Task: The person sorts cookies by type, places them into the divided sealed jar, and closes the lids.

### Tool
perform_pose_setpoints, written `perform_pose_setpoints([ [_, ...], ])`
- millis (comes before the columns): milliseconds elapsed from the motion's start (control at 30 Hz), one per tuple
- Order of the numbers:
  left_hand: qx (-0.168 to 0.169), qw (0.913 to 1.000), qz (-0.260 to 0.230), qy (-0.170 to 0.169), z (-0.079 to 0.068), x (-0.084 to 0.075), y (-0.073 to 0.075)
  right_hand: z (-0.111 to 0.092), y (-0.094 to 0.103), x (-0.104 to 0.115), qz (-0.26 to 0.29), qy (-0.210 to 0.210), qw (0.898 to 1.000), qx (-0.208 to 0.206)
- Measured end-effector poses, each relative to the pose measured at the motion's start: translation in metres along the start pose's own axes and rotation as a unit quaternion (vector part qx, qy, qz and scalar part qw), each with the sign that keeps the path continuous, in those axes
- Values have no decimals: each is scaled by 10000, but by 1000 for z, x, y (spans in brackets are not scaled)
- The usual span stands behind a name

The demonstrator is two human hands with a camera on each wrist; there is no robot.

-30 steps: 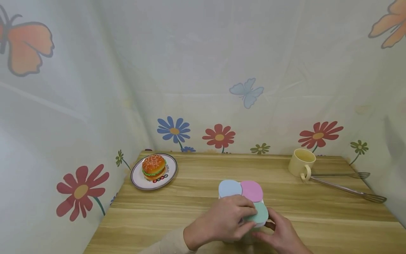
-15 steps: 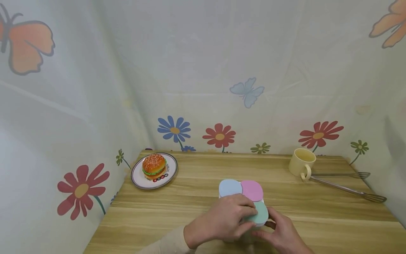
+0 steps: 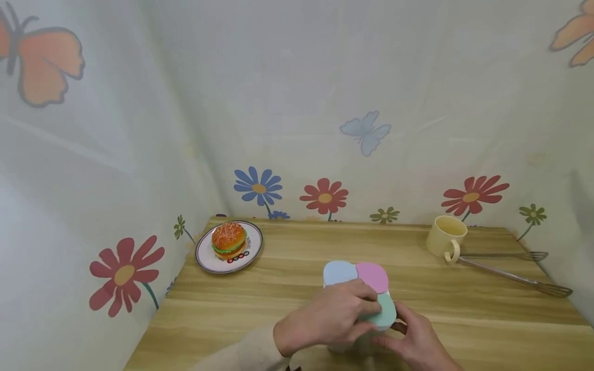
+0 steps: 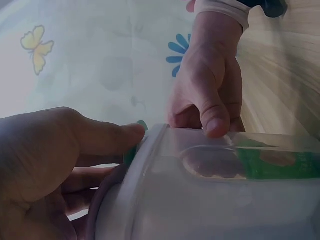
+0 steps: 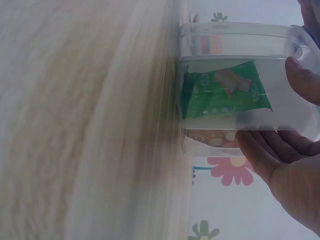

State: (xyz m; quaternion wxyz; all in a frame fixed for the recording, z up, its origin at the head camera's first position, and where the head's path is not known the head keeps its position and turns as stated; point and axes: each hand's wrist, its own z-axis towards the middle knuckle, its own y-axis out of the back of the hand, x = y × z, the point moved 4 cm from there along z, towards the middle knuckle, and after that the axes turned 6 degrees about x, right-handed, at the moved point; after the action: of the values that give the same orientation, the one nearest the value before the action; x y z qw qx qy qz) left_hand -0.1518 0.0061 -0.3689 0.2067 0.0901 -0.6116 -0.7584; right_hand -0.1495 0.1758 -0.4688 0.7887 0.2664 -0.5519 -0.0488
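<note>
A clear plastic storage container (image 5: 280, 75) with rounded compartments stands upright on the wooden table, holding a green snack packet (image 5: 227, 90). Blue (image 3: 340, 273), pink (image 3: 373, 278) and green (image 3: 387, 312) lids show on top; the near left corner is hidden under my left hand (image 3: 331, 312). That hand lies over the top, fingers curled, index finger on the green lid and thumb at its near edge. My right hand (image 3: 417, 337) grips the container's right side, with the thumb in front and fingers behind, as the right wrist view shows.
A toy-like hamburger (image 3: 229, 240) sits on a white plate (image 3: 252, 252) at the back left. At the back right stands a yellow mug (image 3: 441, 238). Metal tongs (image 3: 506, 274) with slotted ends lie beside it. A flower-print curtain (image 3: 297, 113) rises behind the table (image 3: 287, 247).
The whole head view has shifted slightly, so everything sits a little further right. Both hands keep their places on the container; my left index finger looks a little more bent.
</note>
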Motion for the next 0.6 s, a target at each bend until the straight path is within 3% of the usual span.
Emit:
perform_pose_setpoints([
  [267, -310, 9990, 319, 47, -5, -4, -8, -2, -1, 2, 49, -151, 9997, 183],
  [467, -258, 9994, 233, 56, -5, -4, -6, -1, -2, 0, 40, -237, 9997, 109],
  [600, -279, 9996, 22, 71, -5, -1, -5, 1, -1, -1, -104, 14, 9997, 201],
])
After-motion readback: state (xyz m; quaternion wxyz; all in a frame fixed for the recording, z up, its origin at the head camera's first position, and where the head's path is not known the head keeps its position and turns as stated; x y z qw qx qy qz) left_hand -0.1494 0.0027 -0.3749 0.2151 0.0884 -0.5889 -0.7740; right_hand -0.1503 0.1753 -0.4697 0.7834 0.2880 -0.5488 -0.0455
